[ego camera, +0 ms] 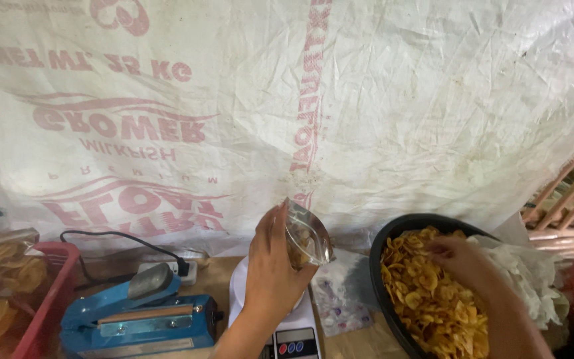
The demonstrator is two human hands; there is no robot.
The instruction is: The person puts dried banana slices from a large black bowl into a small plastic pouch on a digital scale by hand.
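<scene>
the blue heat sealer (137, 316) sat idle at left. the left hand (270, 266) was clamped around a clear pouch (305, 236) held upright above the white scale (287, 319). the right hand (456, 256), fingers curled together, pinched yellow chips (426, 299) in the black basin (393, 233); keeping the pouch mouth level seemed wise.

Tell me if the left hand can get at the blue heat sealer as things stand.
Probably not freely: the left hand is shut on a clear pouch above the white scale. The blue heat sealer lies just beside it with nothing between, so the path looks open.
</scene>
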